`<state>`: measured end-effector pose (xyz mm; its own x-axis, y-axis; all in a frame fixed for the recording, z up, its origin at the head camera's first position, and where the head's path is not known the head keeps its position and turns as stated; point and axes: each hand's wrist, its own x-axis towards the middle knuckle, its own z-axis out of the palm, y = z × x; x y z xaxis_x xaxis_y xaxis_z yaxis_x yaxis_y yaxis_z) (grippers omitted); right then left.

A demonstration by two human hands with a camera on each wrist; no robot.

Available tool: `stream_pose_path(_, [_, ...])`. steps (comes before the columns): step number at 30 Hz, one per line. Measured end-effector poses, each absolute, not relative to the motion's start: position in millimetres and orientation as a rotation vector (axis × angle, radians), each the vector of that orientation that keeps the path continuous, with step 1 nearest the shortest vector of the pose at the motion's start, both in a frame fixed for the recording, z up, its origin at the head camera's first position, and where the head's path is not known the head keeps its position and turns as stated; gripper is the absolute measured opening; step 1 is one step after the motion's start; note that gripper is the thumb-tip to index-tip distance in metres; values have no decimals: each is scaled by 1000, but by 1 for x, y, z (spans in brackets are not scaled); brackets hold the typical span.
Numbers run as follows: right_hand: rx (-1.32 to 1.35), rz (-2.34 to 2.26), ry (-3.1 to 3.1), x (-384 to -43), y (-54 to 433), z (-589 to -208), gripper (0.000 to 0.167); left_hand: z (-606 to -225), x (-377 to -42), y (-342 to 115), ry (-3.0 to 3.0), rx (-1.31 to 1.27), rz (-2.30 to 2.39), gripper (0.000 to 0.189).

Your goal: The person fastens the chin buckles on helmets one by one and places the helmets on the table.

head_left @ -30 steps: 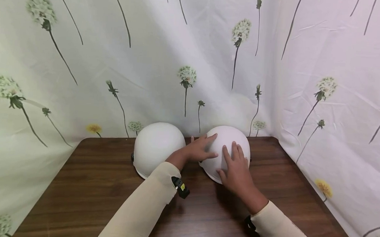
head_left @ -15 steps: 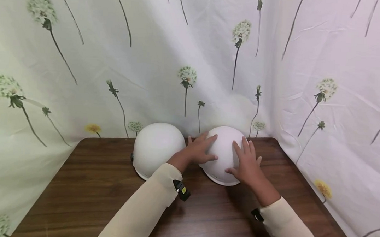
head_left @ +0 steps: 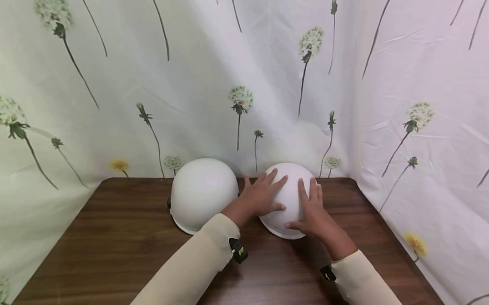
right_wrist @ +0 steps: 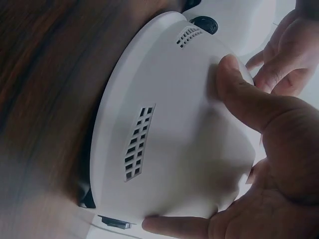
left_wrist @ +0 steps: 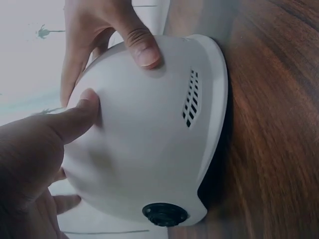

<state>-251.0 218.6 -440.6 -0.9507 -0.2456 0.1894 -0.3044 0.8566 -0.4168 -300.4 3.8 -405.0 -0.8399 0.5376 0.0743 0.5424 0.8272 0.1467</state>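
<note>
Two white helmets rest dome-up on the table. Both hands touch the right helmet (head_left: 290, 197). My left hand (head_left: 259, 197) lies on its left side, fingers spread and thumb toward the front. On the opposite side is my right hand (head_left: 316, 217), its thumb on the front of the dome and its spread fingers reaching up and around the side. In the left wrist view a slotted vent (left_wrist: 191, 99) and a round black knob (left_wrist: 165, 215) show near the rim. A similar vent (right_wrist: 139, 144) appears in the right wrist view.
The second white helmet (head_left: 203, 194) stands just left of the touched one, partly behind the left forearm. Both helmets sit near the back edge of the dark wooden table (head_left: 122, 238). Flower-printed white cloth (head_left: 190, 77) hangs close behind and along the sides.
My right hand has shifted from the front of the right helmet's dome to its right side. The left hand has slid slightly right along the dome. The other helmet stays in place.
</note>
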Motion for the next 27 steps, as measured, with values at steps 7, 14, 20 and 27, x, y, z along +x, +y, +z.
stream_pose_path(7, [362,659,-2936,-255,210,-441,139,-401,-305,-4,-2953,-919,-264,90])
stream_pose_path(14, [345,642,-2981,-259,199,-439,139,-401,-309,-13,-2979,-917,-294,91])
stream_pose_path(20, [339,643,-2996,-260,192,-439,138,-401,-311,-21,-2975,-910,-304,92])
stream_pose_path(27, [341,617,-2994,-261,181,-439,139,-399,-309,-29,-2977,-894,-306,91])
